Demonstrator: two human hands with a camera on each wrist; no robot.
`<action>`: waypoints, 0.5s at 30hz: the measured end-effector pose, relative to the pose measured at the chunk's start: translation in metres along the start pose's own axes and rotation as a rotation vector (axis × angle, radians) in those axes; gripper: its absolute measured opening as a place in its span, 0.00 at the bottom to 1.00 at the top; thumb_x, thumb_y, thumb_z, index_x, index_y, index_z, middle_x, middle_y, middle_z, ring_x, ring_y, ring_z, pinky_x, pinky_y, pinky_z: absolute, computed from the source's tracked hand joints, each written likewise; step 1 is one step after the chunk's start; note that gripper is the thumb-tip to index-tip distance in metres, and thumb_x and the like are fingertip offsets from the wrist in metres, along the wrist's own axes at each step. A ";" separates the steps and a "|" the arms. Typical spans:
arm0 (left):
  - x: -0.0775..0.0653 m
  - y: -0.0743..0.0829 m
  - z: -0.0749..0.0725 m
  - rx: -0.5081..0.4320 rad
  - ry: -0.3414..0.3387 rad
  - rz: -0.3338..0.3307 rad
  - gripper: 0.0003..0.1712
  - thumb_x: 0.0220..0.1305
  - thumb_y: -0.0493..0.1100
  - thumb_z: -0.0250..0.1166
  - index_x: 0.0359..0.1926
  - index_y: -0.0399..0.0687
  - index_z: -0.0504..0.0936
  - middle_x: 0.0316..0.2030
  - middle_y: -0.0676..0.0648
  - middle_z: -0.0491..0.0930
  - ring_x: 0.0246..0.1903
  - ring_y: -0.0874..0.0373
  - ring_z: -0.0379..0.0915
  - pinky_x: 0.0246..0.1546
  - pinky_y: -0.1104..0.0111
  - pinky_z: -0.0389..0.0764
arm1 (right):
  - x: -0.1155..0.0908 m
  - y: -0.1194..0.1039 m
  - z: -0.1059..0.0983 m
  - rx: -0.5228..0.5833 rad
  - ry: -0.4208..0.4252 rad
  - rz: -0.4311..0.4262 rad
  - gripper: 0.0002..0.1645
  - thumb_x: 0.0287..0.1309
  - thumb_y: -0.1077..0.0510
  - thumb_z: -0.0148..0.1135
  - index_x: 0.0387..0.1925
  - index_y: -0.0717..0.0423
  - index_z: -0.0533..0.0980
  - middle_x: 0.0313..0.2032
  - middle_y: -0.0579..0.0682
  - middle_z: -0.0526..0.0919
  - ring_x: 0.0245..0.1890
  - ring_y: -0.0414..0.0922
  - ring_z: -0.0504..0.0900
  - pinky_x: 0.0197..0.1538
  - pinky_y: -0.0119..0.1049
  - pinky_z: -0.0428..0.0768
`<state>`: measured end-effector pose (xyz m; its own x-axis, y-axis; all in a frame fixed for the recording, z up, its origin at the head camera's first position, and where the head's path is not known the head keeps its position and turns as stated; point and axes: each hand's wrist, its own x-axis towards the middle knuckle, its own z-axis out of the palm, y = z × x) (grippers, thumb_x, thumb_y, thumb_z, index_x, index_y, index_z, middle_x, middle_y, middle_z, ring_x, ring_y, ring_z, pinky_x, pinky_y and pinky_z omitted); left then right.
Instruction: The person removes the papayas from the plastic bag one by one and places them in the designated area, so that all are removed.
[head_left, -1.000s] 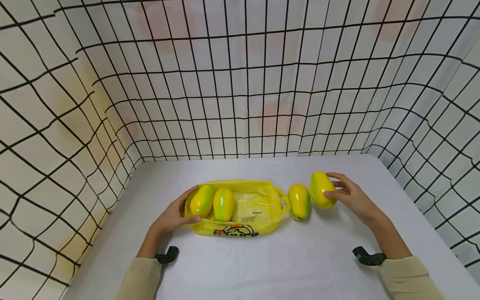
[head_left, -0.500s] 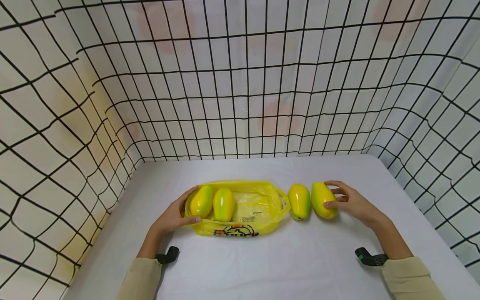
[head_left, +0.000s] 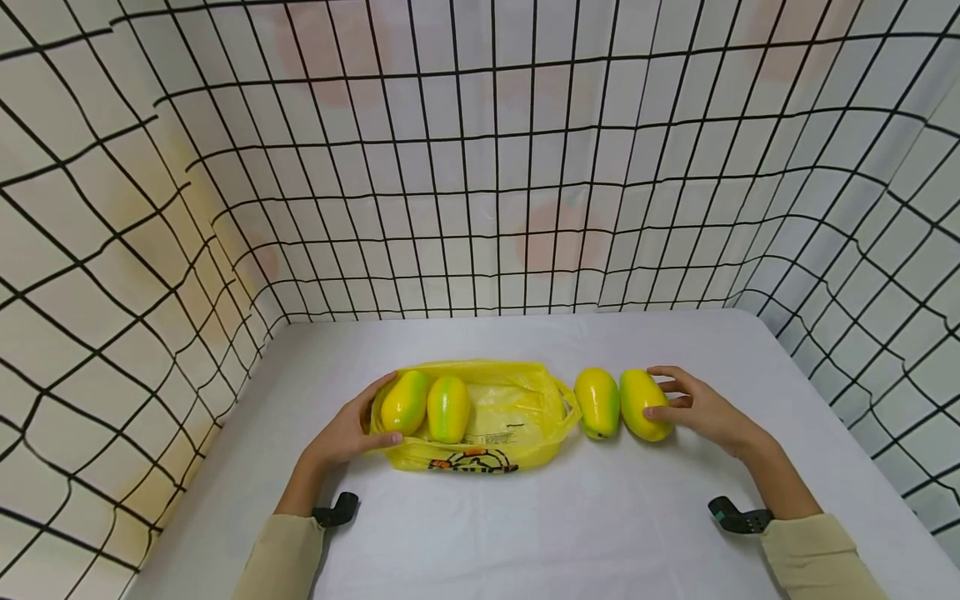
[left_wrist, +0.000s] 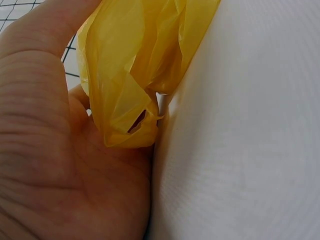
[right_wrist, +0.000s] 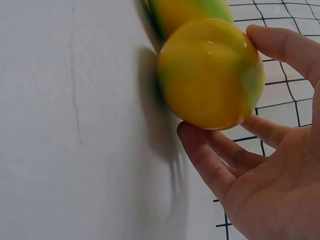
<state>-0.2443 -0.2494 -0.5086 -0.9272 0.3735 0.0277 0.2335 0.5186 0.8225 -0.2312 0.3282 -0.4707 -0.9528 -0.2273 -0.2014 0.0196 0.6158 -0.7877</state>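
Note:
A yellow plastic bag (head_left: 510, 400) with black print lies on the white table in the head view, its mouth spread. Two glossy yellow-green mangoes (head_left: 448, 409) lie in its left part. My left hand (head_left: 348, 425) holds the bag's left end, thumb at the front and fingers behind; the left wrist view shows the crumpled plastic (left_wrist: 125, 90) against the palm. Right of the bag, another mango (head_left: 597, 403) lies on the table. Beside it, my right hand (head_left: 701, 408) holds a fourth mango (right_wrist: 210, 75) between thumb and fingertips, low at the table.
A black wire grid (head_left: 495, 192) over white sheeting stands behind the table and along both sides. White cloth (head_left: 525, 533) covers the table. A dark wrist device (head_left: 738, 515) sits on each forearm. The bag's handle loop (head_left: 568, 404) reaches close to the nearer loose mango.
My right hand has lowered the mango it holds to the table, beside the other loose one. The left hand and the bag have stayed in place.

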 end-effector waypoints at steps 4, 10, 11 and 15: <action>0.001 -0.001 0.001 0.001 0.000 0.000 0.61 0.53 0.59 0.78 0.81 0.71 0.52 0.80 0.47 0.56 0.77 0.40 0.57 0.74 0.35 0.58 | 0.000 0.002 -0.001 -0.011 -0.002 -0.003 0.49 0.67 0.41 0.65 0.80 0.49 0.54 0.72 0.69 0.63 0.64 0.64 0.73 0.57 0.61 0.79; 0.001 -0.003 0.001 -0.007 -0.001 0.010 0.60 0.53 0.58 0.78 0.81 0.70 0.53 0.80 0.47 0.56 0.76 0.40 0.57 0.74 0.35 0.58 | -0.001 0.002 -0.002 -0.028 -0.009 -0.006 0.47 0.68 0.41 0.64 0.79 0.49 0.55 0.72 0.70 0.63 0.65 0.65 0.72 0.57 0.63 0.78; 0.001 -0.003 0.000 -0.004 0.000 0.010 0.60 0.53 0.58 0.78 0.81 0.71 0.53 0.80 0.47 0.56 0.76 0.40 0.57 0.74 0.35 0.58 | -0.001 0.002 -0.002 -0.030 -0.010 -0.006 0.47 0.68 0.40 0.64 0.79 0.49 0.55 0.72 0.69 0.63 0.65 0.65 0.72 0.57 0.64 0.78; 0.001 -0.002 0.000 0.005 0.000 0.000 0.60 0.53 0.58 0.78 0.81 0.71 0.52 0.80 0.47 0.56 0.77 0.40 0.57 0.74 0.35 0.58 | 0.000 0.001 -0.002 -0.035 -0.011 -0.006 0.47 0.68 0.40 0.63 0.79 0.49 0.55 0.73 0.69 0.63 0.66 0.66 0.71 0.57 0.66 0.77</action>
<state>-0.2458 -0.2499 -0.5107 -0.9273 0.3734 0.0280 0.2351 0.5225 0.8196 -0.2315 0.3304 -0.4709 -0.9496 -0.2388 -0.2032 0.0034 0.6402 -0.7682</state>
